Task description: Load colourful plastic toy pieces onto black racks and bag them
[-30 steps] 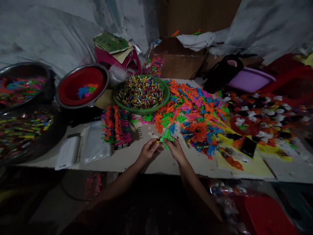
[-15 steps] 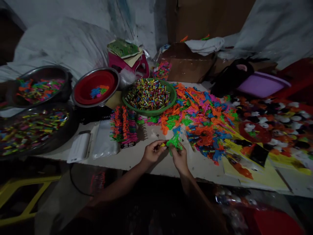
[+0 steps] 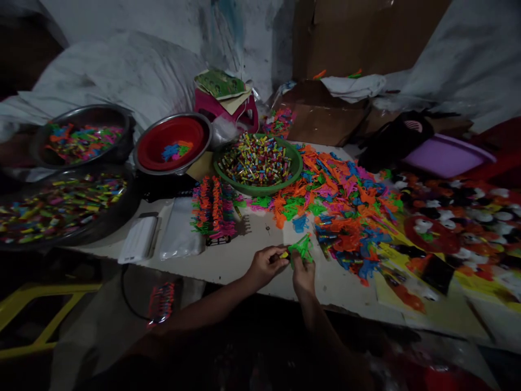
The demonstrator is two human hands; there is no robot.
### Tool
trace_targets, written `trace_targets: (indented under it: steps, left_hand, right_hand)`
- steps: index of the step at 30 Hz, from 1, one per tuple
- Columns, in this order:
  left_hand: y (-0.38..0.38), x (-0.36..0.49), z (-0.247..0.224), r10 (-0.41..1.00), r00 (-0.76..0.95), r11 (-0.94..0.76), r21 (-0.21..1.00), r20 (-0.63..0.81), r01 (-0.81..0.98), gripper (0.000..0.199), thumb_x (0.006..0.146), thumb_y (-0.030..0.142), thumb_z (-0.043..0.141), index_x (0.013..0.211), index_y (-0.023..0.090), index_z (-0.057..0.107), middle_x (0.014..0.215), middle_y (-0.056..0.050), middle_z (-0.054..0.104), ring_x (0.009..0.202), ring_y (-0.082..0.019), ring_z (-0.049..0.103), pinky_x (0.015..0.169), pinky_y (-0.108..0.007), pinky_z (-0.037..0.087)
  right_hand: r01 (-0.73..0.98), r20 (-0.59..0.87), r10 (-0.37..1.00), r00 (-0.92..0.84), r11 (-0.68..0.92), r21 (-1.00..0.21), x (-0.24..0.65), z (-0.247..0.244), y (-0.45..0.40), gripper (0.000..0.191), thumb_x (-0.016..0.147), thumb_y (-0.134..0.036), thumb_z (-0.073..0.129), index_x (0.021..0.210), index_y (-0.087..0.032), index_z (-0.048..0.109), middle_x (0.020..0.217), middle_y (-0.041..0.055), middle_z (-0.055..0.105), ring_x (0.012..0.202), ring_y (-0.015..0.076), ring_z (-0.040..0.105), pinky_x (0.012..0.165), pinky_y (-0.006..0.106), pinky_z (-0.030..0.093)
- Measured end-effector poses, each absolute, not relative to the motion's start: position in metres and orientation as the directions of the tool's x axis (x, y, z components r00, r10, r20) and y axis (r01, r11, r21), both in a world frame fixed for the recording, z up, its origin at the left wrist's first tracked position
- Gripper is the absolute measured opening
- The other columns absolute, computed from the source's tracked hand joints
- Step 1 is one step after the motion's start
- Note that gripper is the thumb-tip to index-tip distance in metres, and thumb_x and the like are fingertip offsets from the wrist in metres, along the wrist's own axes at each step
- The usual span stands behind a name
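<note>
My left hand pinches a small dark piece with a yellow end, possibly one of the little wrapped tubes. My right hand is closed on a bright green plastic toy piece with thin prongs; its exact kind is hard to make out. The two held things almost meet over the table's front edge. Just beyond them spreads a heap of orange, green, blue and pink plastic pieces. A smaller pile of orange and blue pieces lies right of my right hand.
A green basin full of small colourful tubes stands behind my hands. To its left are a rack of coloured pieces, clear bags, a white box and metal basins. Black, white and orange items cover the right side.
The view has shifted, so the scene sits further right. Both hands stay close together, with the same green piece and small yellow-ended piece in them. A blue piece behind the green one now shows more clearly.
</note>
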State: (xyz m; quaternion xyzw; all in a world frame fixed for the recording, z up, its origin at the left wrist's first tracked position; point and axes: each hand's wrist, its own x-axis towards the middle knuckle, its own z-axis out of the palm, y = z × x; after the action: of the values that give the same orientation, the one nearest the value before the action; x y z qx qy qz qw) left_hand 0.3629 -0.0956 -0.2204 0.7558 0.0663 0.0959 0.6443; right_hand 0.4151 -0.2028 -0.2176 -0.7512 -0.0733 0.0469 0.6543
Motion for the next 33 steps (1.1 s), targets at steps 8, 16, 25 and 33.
trace_targets:
  steps: [8, 16, 25, 33]
  left_hand:
    - [-0.068, 0.381, -0.259, 0.308, 0.905, -0.668, 0.744, 0.293, -0.014, 0.042, 0.082, 0.031, 0.048, 0.121, 0.016, 0.048, 0.125, -0.013, 0.05, 0.121, -0.026, 0.039, 0.101, -0.047, 0.03]
    - [-0.063, 0.383, -0.286, 0.137, 0.935, -0.916, 0.402, 0.327, -0.007, 0.032, 0.084, 0.03, 0.045, 0.113, 0.018, 0.053, 0.13, -0.013, 0.045, 0.126, -0.029, 0.032, 0.1, -0.052, 0.028]
    - [-0.059, 0.388, -0.288, 0.211, 0.926, -0.862, 0.506, 0.312, 0.026, 0.025, 0.083, 0.025, 0.045, 0.104, 0.023, 0.059, 0.126, -0.005, 0.051, 0.121, -0.027, 0.038, 0.1, -0.05, 0.03]
    - [-0.059, 0.385, -0.282, 0.193, 0.929, -0.861, 0.508, 0.316, 0.006, 0.028, 0.082, 0.025, 0.046, 0.108, 0.023, 0.057, 0.129, -0.006, 0.047, 0.123, -0.027, 0.036, 0.1, -0.05, 0.03]
  right_hand:
    - [0.225, 0.494, -0.099, 0.864, -0.802, -0.553, 0.505, -0.165, -0.275, 0.042, 0.071, -0.044, 0.052, 0.092, -0.008, 0.059, 0.094, 0.0215, 0.057, 0.093, 0.0319, 0.052, 0.08, 0.047, 0.04]
    - [0.725, 0.291, 0.664, 0.689, -0.622, -0.297, 0.593, -0.107, -0.123, 0.03, 0.079, -0.026, 0.048, 0.106, -0.017, 0.059, 0.105, 0.0081, 0.061, 0.091, 0.0175, 0.057, 0.083, 0.028, 0.041]
    - [0.625, -0.15, 0.673, 0.724, -0.732, -0.27, 0.667, -0.159, -0.013, 0.034, 0.058, -0.009, 0.064, 0.091, -0.018, 0.067, 0.091, 0.0077, 0.068, 0.085, 0.02, 0.062, 0.077, 0.027, 0.044]
    - [0.42, 0.014, 0.535, 0.845, -0.648, -0.636, 0.681, -0.159, -0.036, 0.031, 0.069, -0.017, 0.056, 0.099, -0.015, 0.064, 0.087, 0.0063, 0.067, 0.072, 0.0171, 0.063, 0.068, 0.031, 0.051]
